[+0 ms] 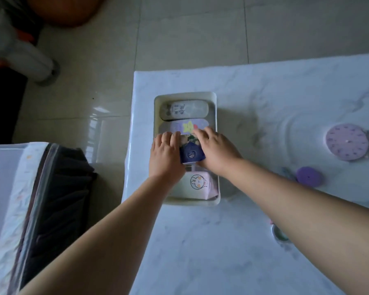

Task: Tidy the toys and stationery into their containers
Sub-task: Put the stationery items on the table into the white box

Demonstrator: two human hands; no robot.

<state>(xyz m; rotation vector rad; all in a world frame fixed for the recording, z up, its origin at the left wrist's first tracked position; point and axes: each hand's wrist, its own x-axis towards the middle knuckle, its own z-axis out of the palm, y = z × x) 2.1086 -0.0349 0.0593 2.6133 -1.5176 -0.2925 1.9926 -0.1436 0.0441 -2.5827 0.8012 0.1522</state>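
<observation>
A cream plastic tray (213,96) stands on the white marble table near its left edge. Inside lie a white pencil case (183,110) at the far end, a lilac case with a yellow star (184,126) behind my fingers, and a pink pouch with a rabbit drawing (197,184) at the near end. Between both hands sits a dark blue box (191,153) in the tray's middle. My left hand (164,155) grips its left side with curled fingers. My right hand (214,150) holds its right side, fingers over the top.
A lilac clock face (347,142) lies at the table's right, with a purple round disc (309,176) nearer me. A small roll of tape (280,235) peeks out beside my right forearm. A dark folded item in a clear bin (60,179) stands left of the table.
</observation>
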